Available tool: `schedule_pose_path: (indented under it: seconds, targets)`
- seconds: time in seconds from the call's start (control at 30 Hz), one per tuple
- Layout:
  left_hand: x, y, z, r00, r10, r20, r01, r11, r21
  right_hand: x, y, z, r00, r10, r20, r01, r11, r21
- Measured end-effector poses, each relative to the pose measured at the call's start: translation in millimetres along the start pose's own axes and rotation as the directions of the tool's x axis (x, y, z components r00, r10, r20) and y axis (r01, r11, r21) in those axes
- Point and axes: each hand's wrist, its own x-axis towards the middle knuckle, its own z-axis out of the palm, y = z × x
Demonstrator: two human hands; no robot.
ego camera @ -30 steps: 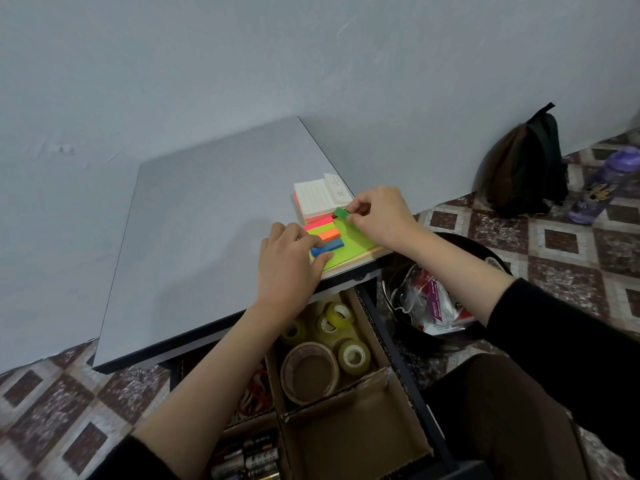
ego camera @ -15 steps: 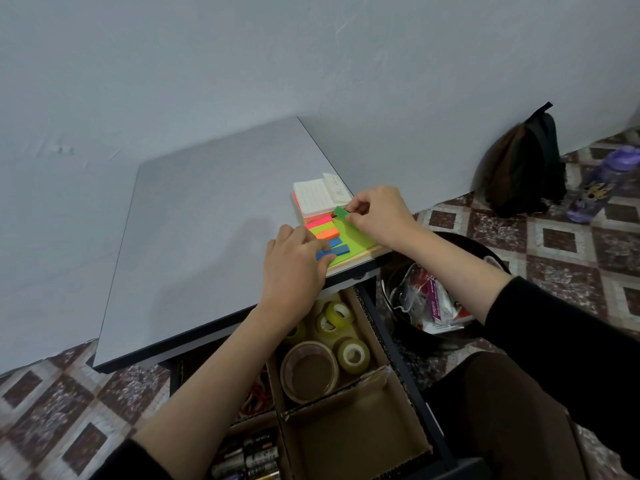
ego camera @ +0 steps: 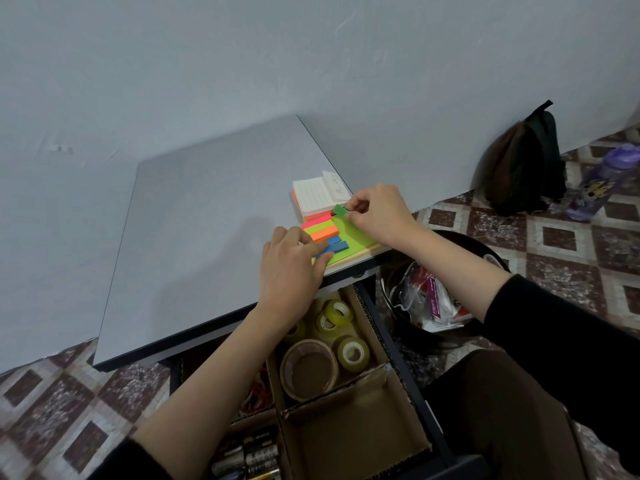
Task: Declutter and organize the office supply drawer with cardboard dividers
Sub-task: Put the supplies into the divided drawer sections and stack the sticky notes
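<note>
Neon paper strips [ego camera: 323, 232] on lime pad [ego camera: 356, 237]

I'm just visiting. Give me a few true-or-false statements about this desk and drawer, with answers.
1. The right hand pinches a green pad over the desk. True.
2. The tape rolls lie on the desk. False: they sit in a cardboard compartment of the drawer.
3. The left hand pinches blue strips. True.
4. The backpack sits on the desk. False: it stands on the floor by the wall.
</note>
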Motion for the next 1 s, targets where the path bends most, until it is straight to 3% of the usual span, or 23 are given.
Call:
schedule_pose_path:
  seconds: [0.37, 0.53, 0.73, 0.9, 1.0]
  targets:
    - [-4, 3, -4, 0.999, -0.019, 0.027, 0.020, 0.999, -0.031, 0, -1, 0, 1.000, 0.005, 0.003, -0.005, 1.000, 0.007]
    - [0, 1, -10, 0.982, 0.067, 0.177, -0.081, 0.994, 0.072, 0, -2, 1, 1.000, 0.007, 0.006, -0.007, 1.000, 0.000]
    - [-2, 3, -8, 0.974, 0.208, 0.086, -0.214, 0.974, 0.075, 1, -1, 0, 1.000, 0.011, 0.008, -0.011, 1.000, -0.020]
    - [5, -1, -12, 0.998, -0.042, 0.039, 0.047, 0.990, -0.137, 1, -1, 1, 1.000, 0.006, 0.003, -0.006, 1.000, -0.019]
    - [11, -4, -11, 0.998, -0.063, 0.010, 0.064, 0.990, -0.123, 2, 0, 1, 1.000, 0.011, 0.002, -0.011, 1.000, -0.019]
